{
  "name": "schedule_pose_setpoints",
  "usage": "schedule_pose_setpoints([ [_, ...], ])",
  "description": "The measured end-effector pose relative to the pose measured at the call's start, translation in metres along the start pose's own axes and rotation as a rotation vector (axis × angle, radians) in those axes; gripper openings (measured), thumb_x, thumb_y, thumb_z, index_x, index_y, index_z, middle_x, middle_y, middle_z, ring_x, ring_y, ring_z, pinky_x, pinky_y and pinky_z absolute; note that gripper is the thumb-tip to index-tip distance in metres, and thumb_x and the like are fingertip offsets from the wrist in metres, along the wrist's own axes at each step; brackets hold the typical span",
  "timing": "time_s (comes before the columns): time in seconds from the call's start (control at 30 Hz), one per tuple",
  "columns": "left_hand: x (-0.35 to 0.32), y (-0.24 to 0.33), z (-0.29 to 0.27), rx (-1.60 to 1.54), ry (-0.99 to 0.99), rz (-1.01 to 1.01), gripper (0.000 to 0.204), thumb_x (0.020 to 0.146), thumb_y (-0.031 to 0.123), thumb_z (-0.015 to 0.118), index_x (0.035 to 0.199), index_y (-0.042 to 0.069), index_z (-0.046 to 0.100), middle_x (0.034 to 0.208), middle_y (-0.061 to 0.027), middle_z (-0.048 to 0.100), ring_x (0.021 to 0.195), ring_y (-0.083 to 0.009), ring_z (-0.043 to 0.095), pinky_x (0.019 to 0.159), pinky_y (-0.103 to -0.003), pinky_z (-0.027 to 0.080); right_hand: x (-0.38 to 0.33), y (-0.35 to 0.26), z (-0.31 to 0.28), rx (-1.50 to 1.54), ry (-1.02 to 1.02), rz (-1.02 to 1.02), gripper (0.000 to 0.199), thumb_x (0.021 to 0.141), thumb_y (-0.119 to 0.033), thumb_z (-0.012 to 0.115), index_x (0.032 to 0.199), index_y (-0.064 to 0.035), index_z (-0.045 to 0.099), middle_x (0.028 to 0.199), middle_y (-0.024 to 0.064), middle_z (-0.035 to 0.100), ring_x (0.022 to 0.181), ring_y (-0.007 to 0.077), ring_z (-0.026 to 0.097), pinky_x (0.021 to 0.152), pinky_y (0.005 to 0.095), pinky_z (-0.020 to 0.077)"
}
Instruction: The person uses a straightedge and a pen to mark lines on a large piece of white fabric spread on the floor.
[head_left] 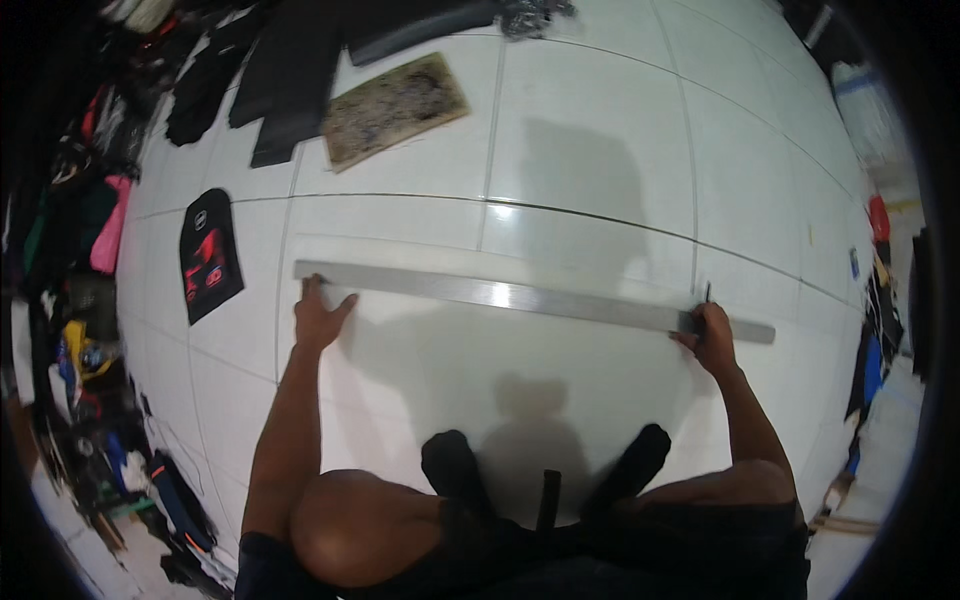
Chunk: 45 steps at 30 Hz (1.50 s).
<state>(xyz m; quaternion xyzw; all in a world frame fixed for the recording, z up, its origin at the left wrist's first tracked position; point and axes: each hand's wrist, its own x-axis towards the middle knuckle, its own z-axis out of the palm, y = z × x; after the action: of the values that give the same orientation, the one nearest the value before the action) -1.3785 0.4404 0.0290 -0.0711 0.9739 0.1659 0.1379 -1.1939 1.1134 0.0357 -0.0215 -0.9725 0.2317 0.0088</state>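
bare arms, dark shorts, black socks

both forearms come up from the lower edge uncovered, no sleeves, no watch, no rings to be seen. the left hand [318, 318] and the right hand [712, 340] are ungloved. lower down, dark shorts [560, 565] cover the thighs, with the knees left bare. the feet wear black socks [452, 465], rounded at the toes, one on each side. a narrow dark strap shows between them.

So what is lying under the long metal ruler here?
Under the long metal ruler lies a large white sheet spread on the tiled floor. The left hand presses one end; the right hand holds a pen near the other. Any line beneath is covered.
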Motion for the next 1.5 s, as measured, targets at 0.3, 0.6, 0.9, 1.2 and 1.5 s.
schedule_pose_setpoints([
  [0.3,0.0,0.027,0.005,0.026,-0.008,0.0,0.098,0.081,0.056,0.072,0.146,-0.006,0.035,0.153,-0.0324,0.031,0.134,-0.0461,0.043,0.109,-0.048,0.041,-0.007,-0.004,-0.02,-0.072,-0.011,-0.054,0.05,0.064,-0.022,0.089,0.103,-0.0053,0.063,0.094,0.0107,0.064,0.091,0.032,0.06,0.078,0.0414,0.0487],
  [0.6,0.002,0.029,0.01,0.079,0.014,-0.046,0.098,0.082,0.062,0.068,0.148,-0.002,0.034,0.152,-0.0255,0.036,0.134,-0.0452,0.042,0.108,-0.049,0.042,-0.012,-0.007,-0.02,-0.111,0.014,-0.034,0.045,0.069,-0.023,0.086,0.105,-0.0062,0.066,0.098,0.0095,0.063,0.093,0.0307,0.061,0.08,0.0423,0.0503],
  [0.9,0.003,0.032,0.029,0.046,0.168,-0.106,0.099,0.083,0.068,0.064,0.145,-0.005,0.037,0.149,-0.0251,0.038,0.137,-0.0389,0.036,0.113,-0.05,0.033,0.002,-0.022,-0.032,-0.232,-0.217,0.011,0.037,0.077,-0.023,0.08,0.107,-0.0085,0.062,0.092,0.0103,0.06,0.087,0.0314,0.061,0.076,0.0436,0.0508],
  [1.2,-0.014,0.056,0.044,0.035,0.379,-0.181,0.095,0.081,0.066,0.067,0.143,-0.001,0.039,0.148,-0.019,0.038,0.141,-0.0332,0.032,0.115,-0.055,0.021,0.12,-0.134,-0.064,-0.032,-0.362,-0.416,0.023,0.087,-0.004,0.063,0.11,-0.0032,0.065,0.085,0.0121,0.058,0.072,0.0289,0.057,0.064,0.0394,0.0463],
  [1.5,-0.012,0.055,0.05,-0.018,0.361,-0.22,0.1,0.079,0.068,0.066,0.148,0.003,0.034,0.156,-0.0172,0.03,0.148,-0.0353,0.019,0.121,-0.056,0.01,0.117,-0.258,0.127,0.865,-0.05,0.316,0.027,0.097,-0.02,0.065,0.116,-0.0019,0.067,0.095,0.007,0.068,0.087,0.0145,0.064,0.078,0.0283,0.052],
])
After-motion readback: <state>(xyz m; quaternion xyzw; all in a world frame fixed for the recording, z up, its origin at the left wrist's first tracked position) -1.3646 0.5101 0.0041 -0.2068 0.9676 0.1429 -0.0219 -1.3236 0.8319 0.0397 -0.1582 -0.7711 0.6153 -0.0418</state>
